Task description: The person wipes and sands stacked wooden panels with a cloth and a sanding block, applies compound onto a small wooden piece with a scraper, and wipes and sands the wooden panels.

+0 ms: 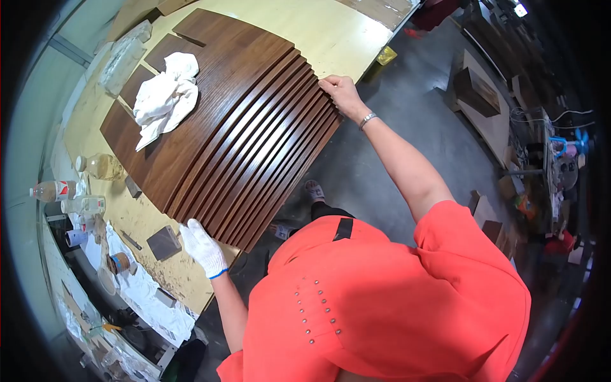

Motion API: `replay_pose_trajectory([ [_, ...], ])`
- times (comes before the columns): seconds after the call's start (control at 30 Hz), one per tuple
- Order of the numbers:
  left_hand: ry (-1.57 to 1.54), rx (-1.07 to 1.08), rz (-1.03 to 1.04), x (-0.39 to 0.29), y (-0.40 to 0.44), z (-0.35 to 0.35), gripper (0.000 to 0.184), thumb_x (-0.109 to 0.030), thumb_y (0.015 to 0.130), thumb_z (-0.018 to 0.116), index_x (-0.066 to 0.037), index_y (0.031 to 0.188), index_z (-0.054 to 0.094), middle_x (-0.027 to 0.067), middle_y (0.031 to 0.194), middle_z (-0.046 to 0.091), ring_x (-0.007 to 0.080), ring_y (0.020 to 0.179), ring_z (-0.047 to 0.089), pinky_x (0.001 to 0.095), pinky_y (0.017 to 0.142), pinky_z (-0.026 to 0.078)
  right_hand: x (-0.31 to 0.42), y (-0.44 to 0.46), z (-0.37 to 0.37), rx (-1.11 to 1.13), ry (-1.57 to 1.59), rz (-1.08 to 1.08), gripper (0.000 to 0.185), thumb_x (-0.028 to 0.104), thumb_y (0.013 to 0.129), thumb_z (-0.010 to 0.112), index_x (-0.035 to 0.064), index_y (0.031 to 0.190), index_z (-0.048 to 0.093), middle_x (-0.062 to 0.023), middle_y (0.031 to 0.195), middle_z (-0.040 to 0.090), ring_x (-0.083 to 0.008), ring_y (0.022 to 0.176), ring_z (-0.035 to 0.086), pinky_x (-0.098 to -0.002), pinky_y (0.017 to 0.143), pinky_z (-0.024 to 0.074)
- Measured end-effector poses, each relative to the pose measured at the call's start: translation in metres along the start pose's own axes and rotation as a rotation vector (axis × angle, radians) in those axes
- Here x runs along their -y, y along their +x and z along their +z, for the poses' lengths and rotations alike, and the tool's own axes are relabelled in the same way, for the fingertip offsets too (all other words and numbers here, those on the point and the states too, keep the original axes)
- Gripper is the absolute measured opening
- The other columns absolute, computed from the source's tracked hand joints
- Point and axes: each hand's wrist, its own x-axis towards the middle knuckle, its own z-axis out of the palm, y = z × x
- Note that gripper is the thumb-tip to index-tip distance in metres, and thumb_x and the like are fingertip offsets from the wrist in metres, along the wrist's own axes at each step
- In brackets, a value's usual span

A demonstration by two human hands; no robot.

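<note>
Pale worktop, upper left. Gloved left hand touches lower end of overlapped dark boards, grip unclear; boards, upper centre, likely stiff, heavy, slick: hold both ends. Bare right hand pinches their right end.

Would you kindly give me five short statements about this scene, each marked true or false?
1. The left hand wears a white glove. True.
2. Both hands are gloved. False: the right hand is bare.
3. A white cloth lies on the dark wooden boards. True.
4. The left hand grips the cloth. False: it is at the edge of the boards, apart from the cloth.
5. The person wears green. False: the top is red.
</note>
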Motion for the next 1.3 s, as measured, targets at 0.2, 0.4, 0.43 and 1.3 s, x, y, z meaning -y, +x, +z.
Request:
replay_pose_trajectory([
  [0.2,-0.092,-0.043,-0.064,-0.008,-0.001,0.003,0.059,-0.035,0.108,0.052,0.019,0.13,0.055,0.0326,0.135,0.06,0.039,0.127,0.057,0.0419,0.111,0.04,0.006,0.003,-0.007,0.055,0.052,0.066,0.025,0.019,0.094,0.074,-0.0058,0.097,0.075,-0.0037,0.077,0.07,-0.0098,0.073,0.059,-0.0295,0.068,0.049],
  [0.4,-0.068,-0.06,-0.063,-0.001,-0.001,0.006,0.06,-0.04,0.107,0.053,0.016,0.129,0.059,0.0281,0.133,0.064,0.0356,0.125,0.059,0.0407,0.111,0.041,0.0,0.009,-0.006,0.079,0.026,-0.008,0.026,0.018,0.094,0.074,-0.0072,0.097,0.075,-0.0054,0.079,0.071,-0.0105,0.075,0.061,-0.0295,0.069,0.05],
  [0.43,-0.062,-0.05,-0.064,0.002,-0.002,0.006,0.06,-0.039,0.107,0.053,0.015,0.131,0.058,0.028,0.134,0.063,0.0355,0.126,0.058,0.0406,0.111,0.041,0.002,0.006,-0.008,0.076,0.034,-0.024,0.026,0.018,0.094,0.073,-0.0076,0.098,0.074,-0.0061,0.081,0.071,-0.0114,0.077,0.062,-0.0297,0.07,0.0506],
  [1.3,-0.22,-0.099,-0.047,-0.038,-0.034,-0.003,0.062,-0.028,0.103,0.061,0.011,0.147,0.043,0.027,0.151,0.048,0.0342,0.141,0.048,0.0381,0.117,0.036,0.055,0.035,-0.046,0.017,-0.11,-0.284,0.034,0.021,0.093,0.074,-0.0014,0.118,0.073,-0.0076,0.104,0.074,-0.0119,0.092,0.065,-0.0273,0.082,0.0513],
])
